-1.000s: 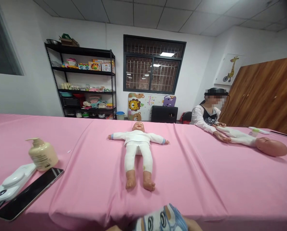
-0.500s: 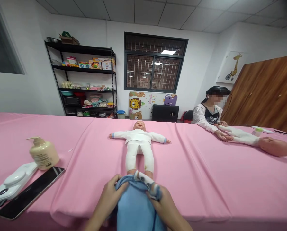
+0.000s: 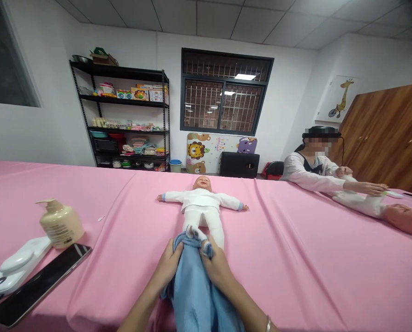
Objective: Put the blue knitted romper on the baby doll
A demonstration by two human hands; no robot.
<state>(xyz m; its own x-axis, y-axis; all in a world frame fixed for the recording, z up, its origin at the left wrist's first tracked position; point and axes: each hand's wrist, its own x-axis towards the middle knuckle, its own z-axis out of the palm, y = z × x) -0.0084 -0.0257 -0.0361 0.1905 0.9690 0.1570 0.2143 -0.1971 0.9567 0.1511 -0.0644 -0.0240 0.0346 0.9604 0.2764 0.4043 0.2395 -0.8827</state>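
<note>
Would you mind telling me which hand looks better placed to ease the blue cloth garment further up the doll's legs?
Neither clearly: the left hand and right hand both grip the blue cloth garment at its top edge, either side of the white-clothed baby doll. Probably both together, evenly.

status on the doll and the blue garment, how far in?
Done: doll lies face up on the pink cloth in white top and leggings. In hand: left hand and right hand grip the blue garment bunched over its lower legs. Left: the garment reaches only the shins; thighs, body and arms remain uncovered.
</note>
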